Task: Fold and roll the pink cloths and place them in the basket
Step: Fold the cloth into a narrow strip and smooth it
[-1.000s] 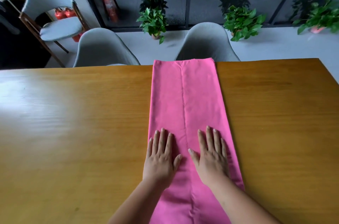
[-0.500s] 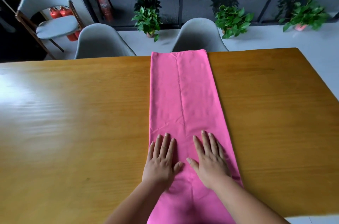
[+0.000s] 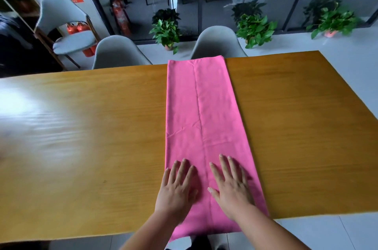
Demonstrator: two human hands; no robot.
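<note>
Left hand (image 3: pixel 177 187) and right hand (image 3: pixel 233 185) flat on the pink cloth (image 3: pixel 204 110), near end.
Fingers straight and spread, pressing down, gripping nothing. Cloth lies as a long narrow strip across the table (image 3: pixel 81 137), crease down the middle, near end hanging over the edge. Judgement: folding looks done, rolling not started, nothing put away. Basket and any other cloths not in view; the hanging end is partly cut off.
</note>
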